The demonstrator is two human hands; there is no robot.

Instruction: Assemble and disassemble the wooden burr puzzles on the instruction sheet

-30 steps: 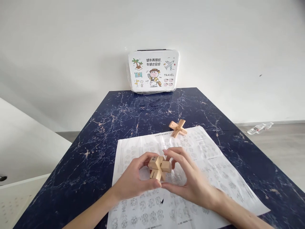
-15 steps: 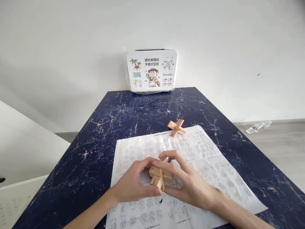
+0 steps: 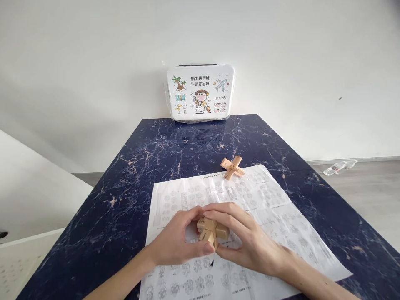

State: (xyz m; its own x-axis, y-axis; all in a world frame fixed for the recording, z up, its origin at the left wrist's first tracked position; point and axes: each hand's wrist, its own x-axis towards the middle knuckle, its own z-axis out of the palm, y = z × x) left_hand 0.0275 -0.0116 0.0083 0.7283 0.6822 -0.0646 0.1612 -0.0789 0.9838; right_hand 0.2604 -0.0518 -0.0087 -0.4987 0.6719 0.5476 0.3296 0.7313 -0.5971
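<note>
My left hand (image 3: 175, 241) and my right hand (image 3: 250, 241) both grip a small wooden cross-shaped puzzle (image 3: 211, 232) just above a printed instruction sheet (image 3: 275, 225). The left thumb presses its lower front, and the right fingers curl over its top and right side. A second wooden cross puzzle (image 3: 232, 167) lies untouched at the sheet's far edge. Both sit on a dark blue marbled table (image 3: 125, 191).
A white box with cartoon travel pictures (image 3: 200, 93), wrapped in plastic, leans against the wall at the table's far end. A clear plastic bottle (image 3: 339, 167) lies on the floor to the right. A white surface (image 3: 28, 250) stands at the lower left.
Both hands have lowered the wooden puzzle closer to the sheet, and the right fingers have closed further over its top. The far puzzle has not moved.
</note>
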